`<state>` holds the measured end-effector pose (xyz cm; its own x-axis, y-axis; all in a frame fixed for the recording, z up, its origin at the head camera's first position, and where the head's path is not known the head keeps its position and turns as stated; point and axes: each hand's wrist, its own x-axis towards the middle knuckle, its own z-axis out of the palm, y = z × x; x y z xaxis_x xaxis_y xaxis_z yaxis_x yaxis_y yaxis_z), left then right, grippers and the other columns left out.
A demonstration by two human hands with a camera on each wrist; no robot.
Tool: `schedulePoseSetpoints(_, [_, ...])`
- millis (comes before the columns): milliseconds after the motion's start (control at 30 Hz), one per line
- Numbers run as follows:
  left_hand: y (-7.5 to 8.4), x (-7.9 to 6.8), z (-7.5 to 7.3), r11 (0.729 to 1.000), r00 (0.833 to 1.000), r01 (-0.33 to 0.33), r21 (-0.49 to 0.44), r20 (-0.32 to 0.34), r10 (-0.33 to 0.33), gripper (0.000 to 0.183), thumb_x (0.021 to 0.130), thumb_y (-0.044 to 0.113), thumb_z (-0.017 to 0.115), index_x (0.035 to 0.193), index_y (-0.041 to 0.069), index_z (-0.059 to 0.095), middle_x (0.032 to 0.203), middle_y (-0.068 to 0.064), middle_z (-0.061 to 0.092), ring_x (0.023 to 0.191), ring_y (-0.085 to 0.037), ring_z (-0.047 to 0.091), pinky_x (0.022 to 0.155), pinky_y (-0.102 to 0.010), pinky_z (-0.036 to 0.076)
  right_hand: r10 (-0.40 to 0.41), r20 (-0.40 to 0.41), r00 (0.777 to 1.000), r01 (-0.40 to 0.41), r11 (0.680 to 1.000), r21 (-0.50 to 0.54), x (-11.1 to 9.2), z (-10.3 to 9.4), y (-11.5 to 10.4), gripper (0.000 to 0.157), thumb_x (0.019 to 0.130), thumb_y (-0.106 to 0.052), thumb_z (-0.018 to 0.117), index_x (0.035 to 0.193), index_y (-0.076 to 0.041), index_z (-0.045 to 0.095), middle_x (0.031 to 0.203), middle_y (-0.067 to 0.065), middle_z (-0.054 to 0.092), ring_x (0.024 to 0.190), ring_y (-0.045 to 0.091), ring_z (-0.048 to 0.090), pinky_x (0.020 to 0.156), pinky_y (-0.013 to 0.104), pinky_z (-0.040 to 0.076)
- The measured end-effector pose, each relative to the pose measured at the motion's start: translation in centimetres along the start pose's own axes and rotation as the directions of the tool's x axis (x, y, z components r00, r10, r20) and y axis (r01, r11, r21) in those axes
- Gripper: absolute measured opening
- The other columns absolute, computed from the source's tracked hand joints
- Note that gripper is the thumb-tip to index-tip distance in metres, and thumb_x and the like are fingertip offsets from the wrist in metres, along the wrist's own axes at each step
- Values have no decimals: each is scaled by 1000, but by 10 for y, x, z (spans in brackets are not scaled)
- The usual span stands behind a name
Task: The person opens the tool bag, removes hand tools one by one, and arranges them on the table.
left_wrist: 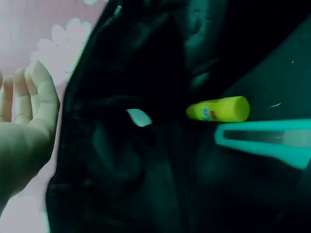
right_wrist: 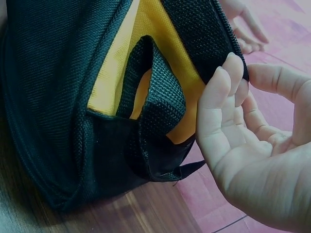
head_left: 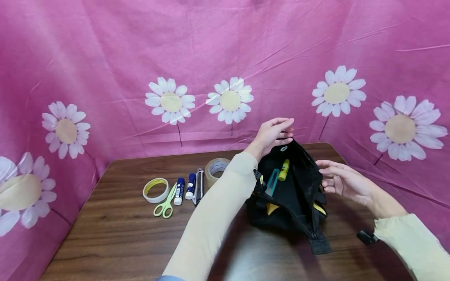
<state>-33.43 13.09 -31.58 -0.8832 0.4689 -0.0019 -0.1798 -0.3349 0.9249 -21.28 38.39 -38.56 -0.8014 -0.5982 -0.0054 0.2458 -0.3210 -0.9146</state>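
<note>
A black bag (head_left: 291,212) with yellow side panels (right_wrist: 160,24) stands unzipped on the table, its mouth wide. Inside lie a yellow glue stick (head_left: 284,170) and a teal utility knife (head_left: 272,182); the left wrist view shows the glue stick (left_wrist: 223,109) beside the knife (left_wrist: 262,138). My left hand (head_left: 275,132) is at the far rim, fingers loosely bent and holding nothing. On the right side, my right hand (head_left: 346,183) pinches the zippered rim between thumb and fingers, plain in the right wrist view at the hand (right_wrist: 252,141).
Left of the bag sit a white tape roll (head_left: 145,193), green scissors (head_left: 164,207), two blue glue sticks (head_left: 179,191), a grey utility knife (head_left: 199,185) and brown packing tape (head_left: 209,180), partly behind my left arm. A pink flowered cloth (head_left: 211,47) hangs around the wooden table (head_left: 116,234).
</note>
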Motion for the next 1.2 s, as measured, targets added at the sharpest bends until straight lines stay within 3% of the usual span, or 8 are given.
schedulePoseSetpoints(167, [-18, 2, -9, 992, 997, 82, 95, -2, -82, 11, 94, 22, 76, 98, 13, 72, 93, -5, 70, 77, -18, 64, 74, -33, 61, -14, 39, 999, 13, 1000, 8, -1, -5, 3, 45, 110, -2, 25, 135, -16, 60, 109, 3, 68, 90, 17, 69, 86, 34, 59])
schedulePoseSetpoints(267, [-26, 2, -15, 973, 988, 147, 179, 21, -153, 12, 94, 21, 76, 100, 12, 71, 104, -12, 70, 80, -19, 63, 76, -34, 61, -17, 27, 999, 16, 1000, 7, -1, -4, 4, 44, 110, -2, 25, 134, -15, 60, 108, 3, 67, 89, 17, 69, 85, 34, 59])
schedulePoseSetpoints(433, [-38, 0, -21, 920, 969, 223, 323, 29, -245, 14, 97, 20, 72, 108, 12, 69, 128, -19, 64, 91, -24, 66, 83, -39, 60, -8, -7, 1000, 8, 1000, 20, -1, 3, 2, 44, 111, -1, 24, 130, -15, 61, 106, 3, 67, 87, 18, 69, 84, 34, 60])
schedulePoseSetpoints(633, [-56, -5, -29, 858, 943, 316, 405, -35, -331, 20, 100, 14, 66, 117, 5, 69, 131, -19, 62, 122, -41, 57, 98, -50, 53, -3, -11, 1000, 3, 1000, 28, -2, 3, 4, 46, 110, 1, 23, 130, -16, 61, 107, 3, 69, 86, 17, 70, 83, 33, 60])
schedulePoseSetpoints(833, [-73, -9, -37, 813, 920, 384, 437, -102, -379, 22, 101, 12, 64, 120, 2, 69, 132, -21, 60, 121, -40, 56, 97, -51, 54, 13, -56, 998, -12, 1000, 15, -5, 1, 6, 44, 110, 0, 26, 126, -18, 62, 104, 0, 67, 84, 16, 68, 79, 31, 60])
schedulePoseSetpoints(1200, [-84, -15, -41, 757, 901, 424, 497, -151, -406, 24, 100, 19, 66, 116, 1, 69, 133, -17, 56, 119, -37, 55, 92, -49, 56, 15, -36, 999, -14, 1000, 26, -7, 0, 8, 43, 109, 1, 26, 127, -17, 61, 105, 2, 69, 85, 17, 69, 81, 32, 60])
